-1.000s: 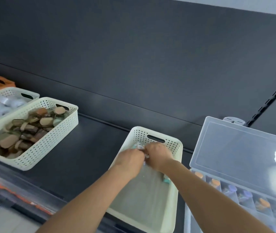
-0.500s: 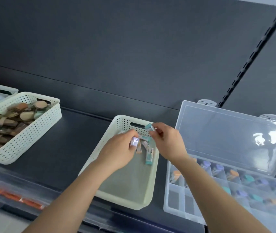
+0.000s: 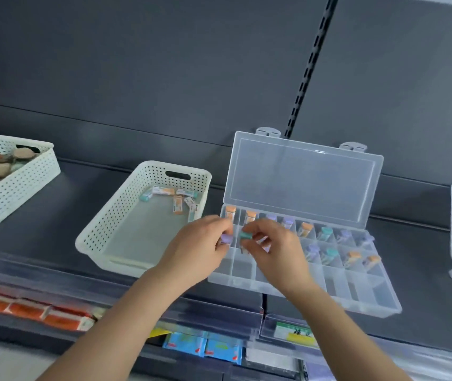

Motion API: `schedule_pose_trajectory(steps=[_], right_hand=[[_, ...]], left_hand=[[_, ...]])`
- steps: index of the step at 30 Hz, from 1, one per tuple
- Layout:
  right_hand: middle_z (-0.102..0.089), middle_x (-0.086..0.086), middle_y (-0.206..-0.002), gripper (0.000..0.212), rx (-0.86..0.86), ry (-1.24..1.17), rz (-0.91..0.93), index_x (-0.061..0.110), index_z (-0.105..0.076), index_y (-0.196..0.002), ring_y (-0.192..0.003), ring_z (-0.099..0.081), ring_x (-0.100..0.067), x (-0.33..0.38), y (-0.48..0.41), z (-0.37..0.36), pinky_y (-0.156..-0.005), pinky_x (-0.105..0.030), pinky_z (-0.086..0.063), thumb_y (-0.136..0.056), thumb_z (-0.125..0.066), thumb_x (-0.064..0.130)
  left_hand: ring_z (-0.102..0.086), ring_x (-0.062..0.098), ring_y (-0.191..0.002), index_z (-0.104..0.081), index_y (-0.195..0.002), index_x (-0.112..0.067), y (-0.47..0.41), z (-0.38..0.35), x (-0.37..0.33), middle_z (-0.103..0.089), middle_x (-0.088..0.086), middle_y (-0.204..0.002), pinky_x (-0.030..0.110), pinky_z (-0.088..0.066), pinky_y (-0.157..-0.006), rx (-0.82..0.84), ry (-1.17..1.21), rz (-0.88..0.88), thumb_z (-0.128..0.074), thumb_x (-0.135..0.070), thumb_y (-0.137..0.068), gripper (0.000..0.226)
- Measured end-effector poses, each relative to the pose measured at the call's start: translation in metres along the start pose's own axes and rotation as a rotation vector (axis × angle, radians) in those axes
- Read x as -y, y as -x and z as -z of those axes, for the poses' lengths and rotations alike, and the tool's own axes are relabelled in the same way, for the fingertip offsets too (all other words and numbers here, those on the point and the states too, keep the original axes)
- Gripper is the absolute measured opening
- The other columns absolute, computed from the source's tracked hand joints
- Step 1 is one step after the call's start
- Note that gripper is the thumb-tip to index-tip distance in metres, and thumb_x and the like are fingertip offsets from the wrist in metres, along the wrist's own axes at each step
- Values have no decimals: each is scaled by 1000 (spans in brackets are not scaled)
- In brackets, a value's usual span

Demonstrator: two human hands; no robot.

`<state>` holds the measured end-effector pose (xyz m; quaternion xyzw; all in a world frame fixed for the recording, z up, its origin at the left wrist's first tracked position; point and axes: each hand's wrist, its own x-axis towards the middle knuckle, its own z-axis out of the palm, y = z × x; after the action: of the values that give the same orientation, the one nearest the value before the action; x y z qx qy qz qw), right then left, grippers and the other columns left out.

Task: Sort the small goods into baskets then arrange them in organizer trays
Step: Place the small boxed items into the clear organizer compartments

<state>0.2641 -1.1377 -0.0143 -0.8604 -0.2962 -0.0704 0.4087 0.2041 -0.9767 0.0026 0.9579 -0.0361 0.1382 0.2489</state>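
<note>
Now | hands (image 3: pixel 236 243) over organizer tray (image 3: pixel 379 301) left edge | front compartments bare

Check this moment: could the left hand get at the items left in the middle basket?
Probably yes: the basket is open-topped beside the left hand, nothing covers the items, though that hand already pinches a purple-capped piece.

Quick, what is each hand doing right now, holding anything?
Left hand: closed on a small purple-capped item.
Right hand: closed on a small teal-capped item, above the clear plastic organizer tray.
</note>
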Motion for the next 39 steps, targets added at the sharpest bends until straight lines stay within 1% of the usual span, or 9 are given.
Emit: schedule_pose_trajectory(steps=[3, 8, 12, 19, 25, 30, 34, 37, 39], right_hand=[[-63, 5, -79, 13, -5, 44, 55, 13, -71, -88, -67, -55, -8, -6, 13, -3, -63, -20, -50, -77, -74, 7], [-69, 0, -80, 10, 23, 217, 45, 14, -72, -89, -69, -61, -16, -17, 21, -11, -64, -33, -56, -79, -72, 15], [-71, 1, -82, 10, 48, 298, 27, 15, -73, -88, -76, -61, -17, -21, 21, -17, -66, -30, -54, -79, -72, 17], [-71, 3, -84, 11, 91, 328, -5, 17, -72, -91, -82, -59, -16, -18, 18, -21, -68, -26, -49, -80, -71, 18], [-70, 3, -91, 14, 151, 351, -24, 19, -72, -97, -84, -58, -14, -16, 18, -15, -73, -24, -49, -84, -68, 22], [-69, 5, -92, 17, 154, 374, -2, 20, -71, -99, -86, -56, -13, -13, 18, -14, -70, -19, -42, -83, -68, 26], [-68, 8, -90, 25, 111, 351, 10, 21, -70, -102, -81, -48, -6, -9, 15, -13, -69, -18, -40, -82, -68, 37], [-67, 7, -85, 20, 90, 333, 35, 20, -70, -95, -79, -52, -9, -3, 7, -15, -67, -23, -46, -82, -68, 35], [-68, 6, -84, 17, 91, 327, 54, 19, -71, -93, -79, -56, -11, 2, -2, -19, -68, -28, -52, -82, -68, 32]], left_hand=[[-52, 12, -74, -54, -83, -17, 3, -9, -1, -55, -9, -85, 17, -36, -57, 73, -85, 25, -56, -13, -90, 9], [-60, 17, -81, -56, -84, -17, 1, -16, 0, -64, -2, -90, 27, -49, -69, 197, -179, 45, -54, -11, -91, 9], [-58, 18, -85, -62, -89, -12, -2, -19, 1, -63, 3, -93, 26, -44, -68, 267, -222, 4, -55, -9, -90, 8], [-57, 16, -85, -63, -90, -15, -8, -22, 10, -63, 2, -94, 22, -37, -67, 294, -196, -10, -56, -10, -91, 8], [-59, 15, -84, -64, -90, -15, -7, -21, 12, -64, 1, -93, 21, -39, -69, 296, -169, -28, -58, -12, -91, 7], [-57, 13, -82, -55, -81, -20, -5, -20, 16, -62, -2, -92, 18, -32, -61, 292, -172, -40, -58, -12, -90, 13], [-59, 12, -85, -64, -96, -17, -4, -15, 18, -64, -2, -98, 19, -40, -69, 262, -153, -51, -60, -19, -92, 6], [-53, 9, -79, -63, -93, -17, -6, -5, 20, -60, -4, -93, 20, -37, -69, 206, -125, -53, -61, -27, -92, 10], [-54, 11, -81, -64, -94, -18, -8, 6, 24, -55, -6, -89, 21, -38, -69, 151, -135, -49, -59, -25, -93, 9]])
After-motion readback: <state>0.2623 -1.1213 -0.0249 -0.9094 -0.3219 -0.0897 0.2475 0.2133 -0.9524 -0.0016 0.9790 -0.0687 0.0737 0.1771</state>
